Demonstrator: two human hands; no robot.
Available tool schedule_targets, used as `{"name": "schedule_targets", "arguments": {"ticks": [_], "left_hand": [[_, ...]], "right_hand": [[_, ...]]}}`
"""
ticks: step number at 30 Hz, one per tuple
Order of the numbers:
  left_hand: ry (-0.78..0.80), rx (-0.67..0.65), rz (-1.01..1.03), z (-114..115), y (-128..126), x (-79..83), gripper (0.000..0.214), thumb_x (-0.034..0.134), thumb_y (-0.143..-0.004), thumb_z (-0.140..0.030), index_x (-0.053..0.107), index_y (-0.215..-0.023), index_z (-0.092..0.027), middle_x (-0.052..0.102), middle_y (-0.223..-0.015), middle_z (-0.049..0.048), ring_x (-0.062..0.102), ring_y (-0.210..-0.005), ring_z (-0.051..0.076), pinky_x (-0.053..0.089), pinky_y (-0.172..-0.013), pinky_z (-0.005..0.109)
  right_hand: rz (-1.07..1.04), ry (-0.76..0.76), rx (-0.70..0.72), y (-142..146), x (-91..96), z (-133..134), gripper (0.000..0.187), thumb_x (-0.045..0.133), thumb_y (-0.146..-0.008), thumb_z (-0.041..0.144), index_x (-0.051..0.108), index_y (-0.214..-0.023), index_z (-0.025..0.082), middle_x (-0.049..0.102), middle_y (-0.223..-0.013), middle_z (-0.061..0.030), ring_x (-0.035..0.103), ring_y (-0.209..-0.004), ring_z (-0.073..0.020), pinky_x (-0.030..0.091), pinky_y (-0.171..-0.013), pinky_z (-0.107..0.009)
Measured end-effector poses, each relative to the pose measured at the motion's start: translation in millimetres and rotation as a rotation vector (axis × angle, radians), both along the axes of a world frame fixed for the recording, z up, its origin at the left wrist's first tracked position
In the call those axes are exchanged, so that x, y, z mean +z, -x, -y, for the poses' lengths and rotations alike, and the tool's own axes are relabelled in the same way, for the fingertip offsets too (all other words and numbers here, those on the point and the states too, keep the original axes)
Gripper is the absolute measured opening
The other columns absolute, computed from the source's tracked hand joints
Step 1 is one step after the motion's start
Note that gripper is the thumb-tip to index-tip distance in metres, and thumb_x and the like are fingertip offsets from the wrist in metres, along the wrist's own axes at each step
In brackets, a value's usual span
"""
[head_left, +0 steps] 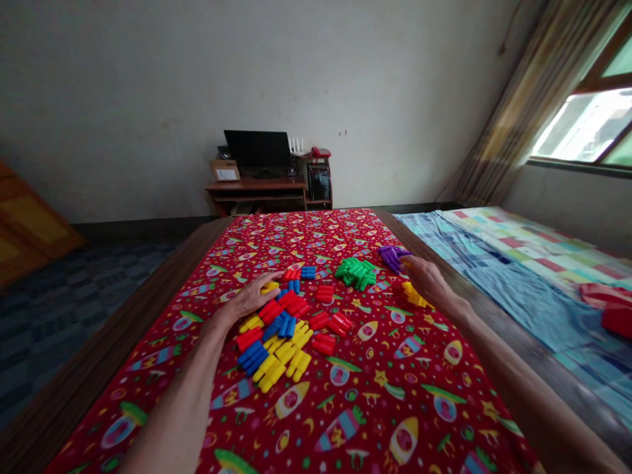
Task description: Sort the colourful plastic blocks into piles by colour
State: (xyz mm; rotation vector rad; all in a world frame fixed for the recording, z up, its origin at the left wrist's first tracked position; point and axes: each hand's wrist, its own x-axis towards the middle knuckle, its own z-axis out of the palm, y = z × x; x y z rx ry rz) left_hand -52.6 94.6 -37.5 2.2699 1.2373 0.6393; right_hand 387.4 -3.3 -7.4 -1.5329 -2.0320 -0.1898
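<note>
Both arms (180, 388) stretched way out, left hand (251, 297) kinda left of center, right hand (425, 276) mid-right, fingers bent.

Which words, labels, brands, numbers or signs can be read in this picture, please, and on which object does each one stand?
No text can be read.
White label on the cardboard box: too small and blurred to read.
Monitor and red telephone: no marking can be made out.
Toy blocks and tablecloth: no lettering visible.
</note>
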Motion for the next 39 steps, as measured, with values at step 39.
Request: {"name": "schedule_targets", "arguments": {"ticks": [39], "left_hand": [[-0.192, 0.214, -0.077, 32, -48, 62.8, 0.04, 0.043, -0.085, -0.043, 0.07, -0.101, -0.017, 0.075, -0.096, 0.0095, 0.069, -0.089, 0.027, 0.05, -0.082, 0.034]], "right_hand": [[-0.148, -0.177, -0.232, -35, -24.8, 35, 0.048, 0.049, -0.088, 0.059, 0.068, -0.094, 0.015, 0.071, -0.085, -0.0137, 0.067, -0.081, -0.024, 0.051, -0.075, -0.036]]}}
